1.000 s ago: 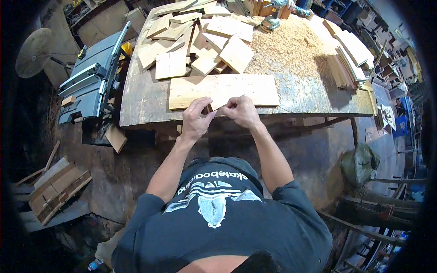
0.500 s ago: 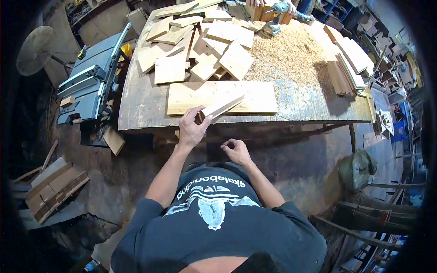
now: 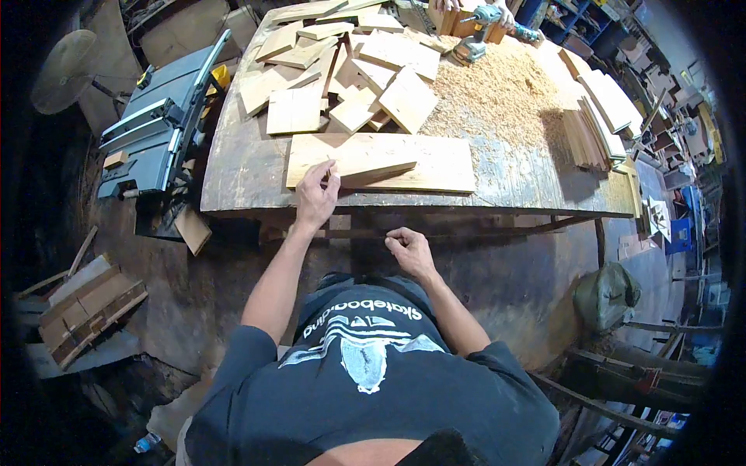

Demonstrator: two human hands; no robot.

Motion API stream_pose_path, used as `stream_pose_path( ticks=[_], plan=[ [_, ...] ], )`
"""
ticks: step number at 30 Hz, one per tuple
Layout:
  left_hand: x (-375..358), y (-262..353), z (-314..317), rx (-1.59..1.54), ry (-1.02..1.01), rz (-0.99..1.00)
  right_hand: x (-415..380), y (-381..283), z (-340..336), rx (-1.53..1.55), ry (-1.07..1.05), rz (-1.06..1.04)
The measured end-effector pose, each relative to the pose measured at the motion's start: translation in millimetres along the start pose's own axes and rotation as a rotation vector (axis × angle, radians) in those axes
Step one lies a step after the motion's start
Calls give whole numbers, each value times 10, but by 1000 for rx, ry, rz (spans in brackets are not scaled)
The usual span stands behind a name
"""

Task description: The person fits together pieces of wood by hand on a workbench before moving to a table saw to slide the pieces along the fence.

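My left hand [image 3: 317,196] is at the near edge of the workbench, its fingers closed around the left end of a short wooden strip [image 3: 377,172]. The strip lies over a wide pale board [image 3: 447,167], nearly parallel to its long side; whether it rests fully on the board is hard to see. My right hand [image 3: 412,252] hovers in front of the bench edge, low and apart from the wood. Its thumb and fingers are pressed together, and anything small between them cannot be made out.
Cut wood pieces [image 3: 294,114] are heaped on the workbench [image 3: 233,167], beside sawdust [image 3: 497,93]. A cordless drill [image 3: 471,51] stands near a co-worker's hands [image 3: 501,14] at the far side. Stacked boards [image 3: 594,124] are at the right; a table saw [image 3: 148,147] stands left.
My left hand has moved slightly up and left, and the strip has turned from a slant to lie more level along the wide board. My right hand has shifted slightly right.
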State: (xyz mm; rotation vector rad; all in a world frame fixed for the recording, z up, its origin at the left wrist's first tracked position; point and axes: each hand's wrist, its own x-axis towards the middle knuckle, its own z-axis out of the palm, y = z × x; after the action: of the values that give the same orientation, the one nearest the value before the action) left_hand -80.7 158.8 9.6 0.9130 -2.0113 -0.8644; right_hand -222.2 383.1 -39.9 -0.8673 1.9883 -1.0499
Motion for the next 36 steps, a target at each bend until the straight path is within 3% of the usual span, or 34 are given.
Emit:
stream_pose_path(
  ticks=[3, 5, 6, 7, 9, 11, 13, 22, 24, 28, 30, 34, 36],
  plan=[
    [71, -148, 28, 49, -16, 73, 27, -50, -47, 37, 23, -56],
    [87, -146, 32, 261, 71, 170, 109, -236, -132, 25, 29, -102],
    [49, -65, 24, 245, 49, 45, 132, -389, -182, 51, 37, -136],
    [-14, 106, 23, 246, 44, 50, 167, -516, -225, 79, 45, -168],
    [-148, 391, 45, -310, -2, -197, 299, -701, -303, 121, 38, -181],
    [-224, 219, 192, -352, -56, -127, 509, -781, -364, 153, 20, -198],
    [-245, 205, 298, -450, -135, -221, 723, -787, -421, 160, -14, -138],
    [-270, 145, 331, -344, -208, -206, 864, -721, -478, 94, -72, -1],
    [-299, 86, 368, -298, -188, -124, 896, -600, -375, -156, 71, -165],
    [-272, 121, 360, -171, -213, -113, 950, -491, -237, -324, 164, -198],
    [-264, 221, 341, -210, -221, -170, 989, -423, -206, -404, 267, -322],
    [-245, 300, 254, -213, -288, -277, 963, -457, -306, -409, 191, -276],
    [-253, 202, 261, 65, -296, -62, 930, -527, -324, -475, 200, -265]
  ],
)
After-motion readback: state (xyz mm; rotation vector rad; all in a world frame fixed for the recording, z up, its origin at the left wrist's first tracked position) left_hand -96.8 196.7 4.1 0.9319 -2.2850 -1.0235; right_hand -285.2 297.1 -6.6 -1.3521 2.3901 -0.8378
